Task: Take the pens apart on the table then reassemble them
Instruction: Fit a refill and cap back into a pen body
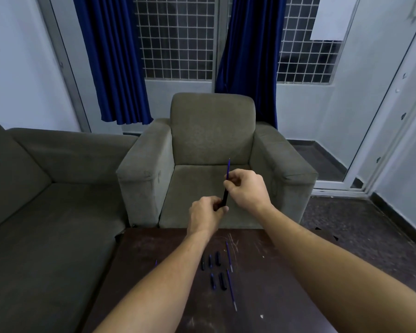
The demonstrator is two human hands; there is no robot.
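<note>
Both hands are raised above the far edge of the dark wooden table (269, 280). My left hand (205, 216) is closed on the lower end of a black pen barrel (225, 197). My right hand (246, 188) pinches a thin blue refill (228, 168) that sticks up out of the barrel's top. On the table lie two loose blue refills (229, 257) (231, 290) and several short black and blue pen parts (210, 260) (222, 281). A small blue piece (156, 262) peeks out beside my left forearm.
A grey armchair (214, 131) stands just beyond the table. A grey sofa (46, 200) fills the left side. Blue curtains (111, 58) hang over a barred window behind. A glass door frame (370, 145) is at the right, above dark speckled floor.
</note>
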